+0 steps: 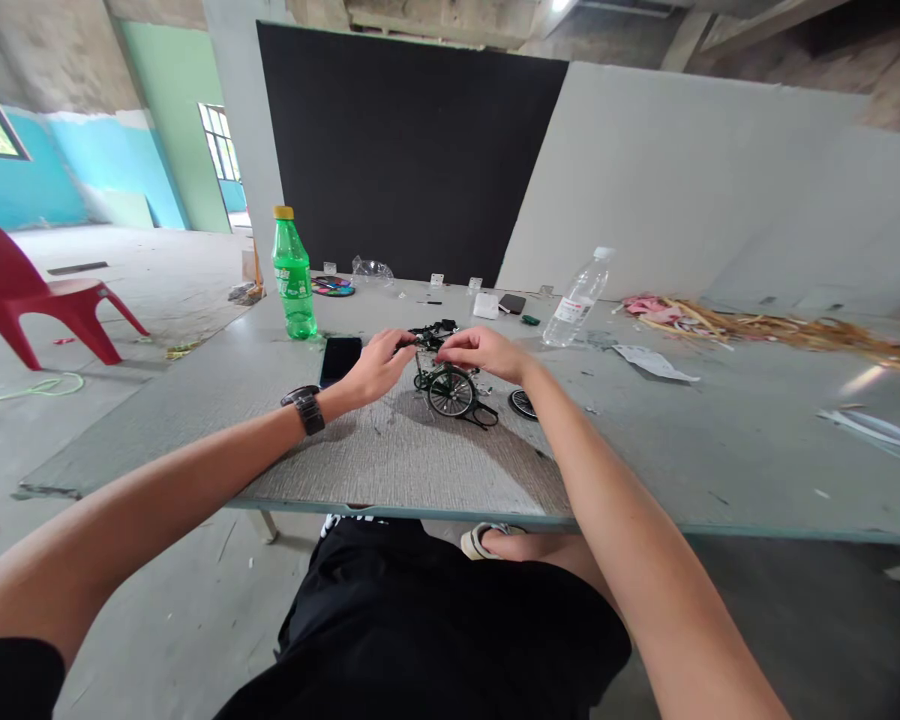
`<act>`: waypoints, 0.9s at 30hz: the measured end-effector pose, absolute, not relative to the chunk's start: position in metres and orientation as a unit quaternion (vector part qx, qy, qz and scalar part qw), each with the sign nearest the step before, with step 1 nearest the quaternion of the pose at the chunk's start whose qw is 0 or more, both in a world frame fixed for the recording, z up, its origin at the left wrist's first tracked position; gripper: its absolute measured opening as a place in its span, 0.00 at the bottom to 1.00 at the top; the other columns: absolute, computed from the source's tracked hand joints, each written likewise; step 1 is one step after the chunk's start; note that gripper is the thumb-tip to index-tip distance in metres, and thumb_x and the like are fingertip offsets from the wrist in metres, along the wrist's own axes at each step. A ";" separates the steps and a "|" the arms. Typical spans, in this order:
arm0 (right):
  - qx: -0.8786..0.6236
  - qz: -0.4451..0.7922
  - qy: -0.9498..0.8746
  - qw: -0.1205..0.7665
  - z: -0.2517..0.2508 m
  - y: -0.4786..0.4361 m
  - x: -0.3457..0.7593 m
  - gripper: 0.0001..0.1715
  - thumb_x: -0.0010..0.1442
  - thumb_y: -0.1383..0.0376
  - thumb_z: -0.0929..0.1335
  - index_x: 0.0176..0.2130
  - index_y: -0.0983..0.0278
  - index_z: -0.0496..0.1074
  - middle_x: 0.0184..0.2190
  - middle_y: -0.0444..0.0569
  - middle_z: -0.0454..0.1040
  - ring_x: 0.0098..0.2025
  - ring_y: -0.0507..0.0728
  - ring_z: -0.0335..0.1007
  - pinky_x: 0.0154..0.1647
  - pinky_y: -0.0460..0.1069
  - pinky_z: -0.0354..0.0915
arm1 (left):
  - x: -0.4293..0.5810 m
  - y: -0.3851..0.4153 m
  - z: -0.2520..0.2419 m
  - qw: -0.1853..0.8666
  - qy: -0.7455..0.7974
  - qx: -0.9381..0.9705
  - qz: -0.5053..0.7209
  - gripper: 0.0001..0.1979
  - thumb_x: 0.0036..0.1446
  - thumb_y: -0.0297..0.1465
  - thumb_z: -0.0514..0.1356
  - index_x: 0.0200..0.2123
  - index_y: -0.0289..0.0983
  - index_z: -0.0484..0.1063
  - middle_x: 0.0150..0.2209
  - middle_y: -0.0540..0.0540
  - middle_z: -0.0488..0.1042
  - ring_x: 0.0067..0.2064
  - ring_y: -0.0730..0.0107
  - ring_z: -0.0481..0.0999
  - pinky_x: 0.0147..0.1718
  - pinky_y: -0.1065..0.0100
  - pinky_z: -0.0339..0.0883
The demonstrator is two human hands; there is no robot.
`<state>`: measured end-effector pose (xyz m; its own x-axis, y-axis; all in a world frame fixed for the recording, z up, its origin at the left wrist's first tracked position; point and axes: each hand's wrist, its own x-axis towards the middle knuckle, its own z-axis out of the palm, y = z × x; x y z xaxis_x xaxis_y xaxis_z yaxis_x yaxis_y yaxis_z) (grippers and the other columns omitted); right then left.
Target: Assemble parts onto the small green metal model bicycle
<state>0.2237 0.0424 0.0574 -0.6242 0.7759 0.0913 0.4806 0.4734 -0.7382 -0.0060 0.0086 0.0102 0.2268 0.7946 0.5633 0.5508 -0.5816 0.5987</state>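
A small dark model bicycle (451,390) stands on the table between my hands, a spoked wheel facing me. My left hand (381,365), with a black watch on its wrist, is closed at the upper left part of the model, fingertips against its dark frame. Just above the wheel, my right hand (486,352) has thumb and forefinger pinched together. What lies in that pinch is too small to make out. A loose spoked wheel (523,404) lies flat beside my right forearm. Dark small parts (436,332) are heaped behind the model, partly hidden by my fingers.
A phone (341,359) lies left of my left hand, with a green bottle (293,280) behind it. Back right stands a clear bottle (576,305), tilted-looking. Paper (654,362) and a pile of strips (757,330) lie farther right. A red chair (45,300) is on the floor.
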 end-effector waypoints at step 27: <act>-0.347 0.235 -0.838 0.348 0.046 0.051 0.218 0.19 0.62 0.50 0.68 0.34 0.62 0.79 0.33 0.48 0.79 0.34 0.55 0.69 0.37 0.52 0.63 | -0.009 0.009 0.005 0.384 0.347 0.665 0.538 0.19 0.57 0.27 0.67 0.52 0.37 0.73 0.39 0.44 0.79 0.33 0.73 0.77 0.32 0.71 0.75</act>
